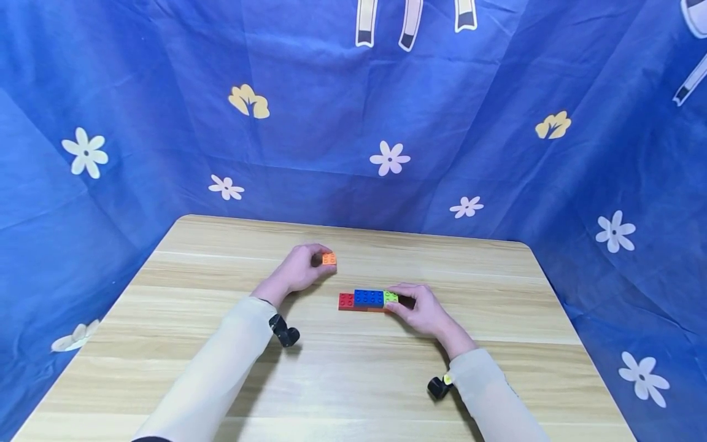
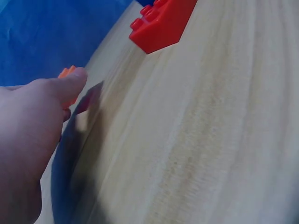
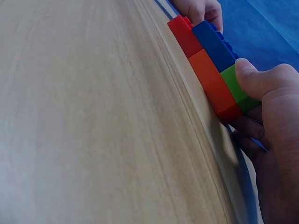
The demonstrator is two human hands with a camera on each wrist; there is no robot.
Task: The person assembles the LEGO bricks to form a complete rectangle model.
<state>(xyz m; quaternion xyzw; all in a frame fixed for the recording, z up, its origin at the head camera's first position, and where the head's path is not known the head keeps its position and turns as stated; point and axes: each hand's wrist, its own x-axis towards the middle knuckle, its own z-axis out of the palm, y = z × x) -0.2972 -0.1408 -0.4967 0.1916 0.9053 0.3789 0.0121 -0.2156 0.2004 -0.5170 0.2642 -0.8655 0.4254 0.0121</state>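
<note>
My left hand (image 1: 300, 267) pinches a small orange toy brick (image 1: 329, 258) between thumb and fingers, behind and left of a brick stack. In the left wrist view the thumb partly hides that brick. The stack's lower layer has a red brick (image 3: 186, 36) and an orange brick (image 3: 212, 84) end to end. Above them sit a longer blue brick (image 1: 369, 298) and a light green brick (image 3: 237, 88); the red brick's studs show at the left end. My right hand (image 1: 422, 310) grips the green brick at the stack's right end, thumb on the near side.
The bricks are on a wood-grain table (image 1: 331, 380). A blue cloth (image 1: 309, 123) with printed flowers hangs behind and at both sides. Small black wrist cameras, one on the left wrist (image 1: 284, 331) and one on the right (image 1: 439, 388), stick out over the tabletop.
</note>
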